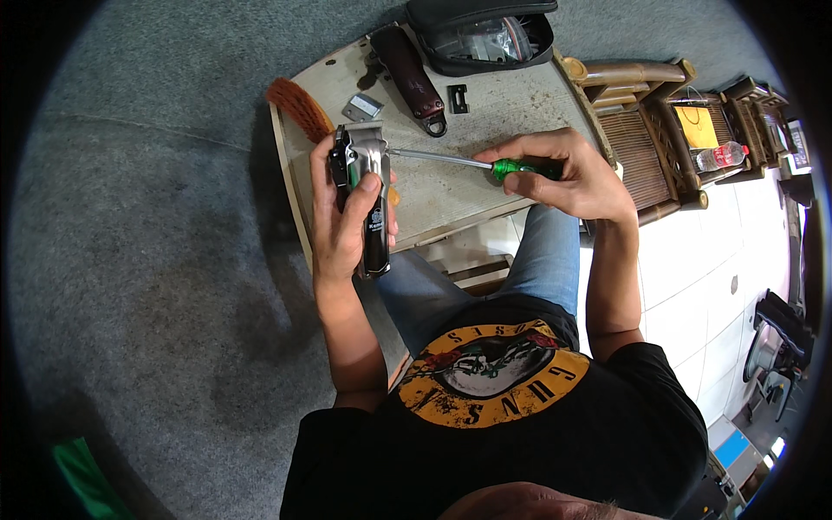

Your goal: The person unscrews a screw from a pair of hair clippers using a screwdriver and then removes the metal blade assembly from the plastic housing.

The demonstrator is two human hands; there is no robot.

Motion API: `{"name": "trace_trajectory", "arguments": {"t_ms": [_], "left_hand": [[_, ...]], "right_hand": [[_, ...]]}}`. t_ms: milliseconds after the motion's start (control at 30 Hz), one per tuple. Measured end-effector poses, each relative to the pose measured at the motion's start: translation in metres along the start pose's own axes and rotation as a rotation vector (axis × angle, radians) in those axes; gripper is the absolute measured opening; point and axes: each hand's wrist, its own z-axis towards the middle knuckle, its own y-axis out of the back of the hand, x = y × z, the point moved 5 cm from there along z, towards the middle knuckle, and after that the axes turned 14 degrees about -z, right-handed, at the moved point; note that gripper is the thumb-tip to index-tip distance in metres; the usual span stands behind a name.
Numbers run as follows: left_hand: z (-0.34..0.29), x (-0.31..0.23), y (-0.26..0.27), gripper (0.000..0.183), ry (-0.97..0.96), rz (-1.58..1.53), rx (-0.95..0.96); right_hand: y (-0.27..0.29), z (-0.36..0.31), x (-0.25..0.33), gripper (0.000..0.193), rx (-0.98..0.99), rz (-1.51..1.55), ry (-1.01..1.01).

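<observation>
My left hand [342, 221] is wrapped round a black and silver hair clipper [374, 217], its metal head turned away from me and my thumb along its body. In my right hand [563, 178] is a screwdriver [446, 158] with a green handle, pinched between thumb and fingers. The tip of its shaft meets or nearly meets the side of the clipper's head; I cannot tell whether it touches. Beyond the clipper lie a loose clipper blade [362, 107], a dark brown clipper cover [412, 78] and a small black flat part [458, 99].
The worn table [520, 113] carries a brush [299, 106] with reddish-brown bristles at its left edge and an unzipped black case [485, 43] at the back. To the right stand bamboo chairs [641, 143], with a yellow bag [696, 126] and a plastic bottle [721, 157].
</observation>
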Motion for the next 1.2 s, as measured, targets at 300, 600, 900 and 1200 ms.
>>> {"name": "trace_trajectory", "arguments": {"t_ms": [300, 600, 900, 1200], "left_hand": [[0.001, -0.001, -0.005, 0.058, -0.087, 0.087, 0.150], [-0.004, 0.001, -0.004, 0.063, -0.072, 0.125, 0.221], [-0.001, -0.001, -0.004, 0.060, -0.046, 0.039, 0.217], [0.001, -0.002, -0.005, 0.053, -0.015, -0.009, 0.130]], "right_hand": [[0.007, 0.000, -0.001, 0.037, 0.241, 0.257, -0.247], [-0.005, -0.011, 0.017, 0.032, 0.247, 0.533, -0.436], [-0.004, -0.009, 0.055, 0.030, -0.046, -0.711, 0.019], [0.004, -0.004, 0.043, 0.034, -0.100, -0.799, 0.081]]}}
